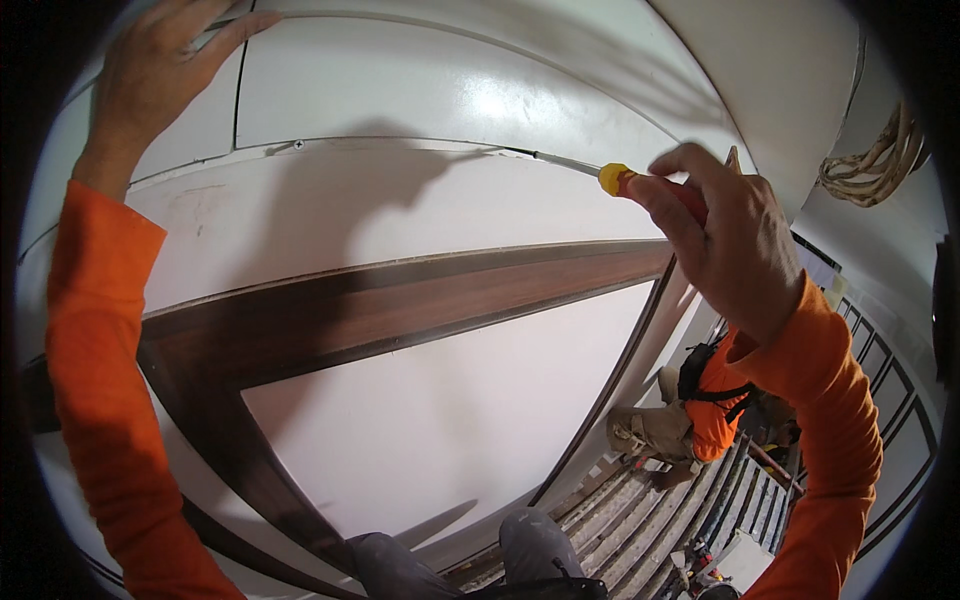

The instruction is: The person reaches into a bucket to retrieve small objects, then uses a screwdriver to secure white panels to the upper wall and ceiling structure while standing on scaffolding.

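My right hand (735, 235) is closed around the red and yellow handle of a screwdriver (618, 181). The shaft points left, its end at the seam under a white glossy panel (420, 85). At the upper left my left hand (150, 85) rests against the white panelling with fingers stretched out; the frame's edge cuts off some fingertips. It holds nothing that I can see. A small screw (298, 145) shows in the seam between the hands. Below lies a white wall surface (500, 205), crossed by the shadow of my head and arm.
A dark brown wooden frame (420, 300) borders a white panel below. Slatted planks (640, 520) lie at the lower right, with tools (700, 565) on them. Another person in an orange top (715, 400) crouches there. Coiled cable (880, 160) hangs at right, above a railing (890, 380).
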### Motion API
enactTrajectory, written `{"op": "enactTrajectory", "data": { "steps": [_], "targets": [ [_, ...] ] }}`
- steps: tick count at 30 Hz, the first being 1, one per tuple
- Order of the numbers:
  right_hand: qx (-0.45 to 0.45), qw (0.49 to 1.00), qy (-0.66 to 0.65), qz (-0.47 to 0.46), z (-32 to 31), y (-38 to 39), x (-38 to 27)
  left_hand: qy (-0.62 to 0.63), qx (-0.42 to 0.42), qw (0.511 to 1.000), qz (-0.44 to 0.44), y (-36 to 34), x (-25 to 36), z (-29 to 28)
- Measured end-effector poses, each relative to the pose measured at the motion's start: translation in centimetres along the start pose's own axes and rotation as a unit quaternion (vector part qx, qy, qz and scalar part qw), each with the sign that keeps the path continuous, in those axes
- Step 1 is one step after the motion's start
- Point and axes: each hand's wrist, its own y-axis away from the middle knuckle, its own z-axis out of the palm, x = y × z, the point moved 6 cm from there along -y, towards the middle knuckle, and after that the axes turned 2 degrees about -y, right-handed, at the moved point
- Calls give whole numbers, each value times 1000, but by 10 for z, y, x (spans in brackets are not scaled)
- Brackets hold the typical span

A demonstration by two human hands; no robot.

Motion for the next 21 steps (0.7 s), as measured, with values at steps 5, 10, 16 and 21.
{"op": "enactTrajectory", "data": {
  "steps": [5, 10, 16, 21],
  "targets": [
    [45, 983, 126, -127, 4, -1, -13, -43, 36, 996, 63, 10, -22, 10],
    [104, 966, 190, -143, -5, 6, -15, 57, -21, 998, 33, -3, -15, 21],
    [20, 998, 8, -53, 3, 4, -7, 69, -13, 997, -29, 12, -23, 30],
    [95, 961, 200, -167, -4, 2, -27, 63, -28, 997, -33, 11, -22, 30]
  ]
}}
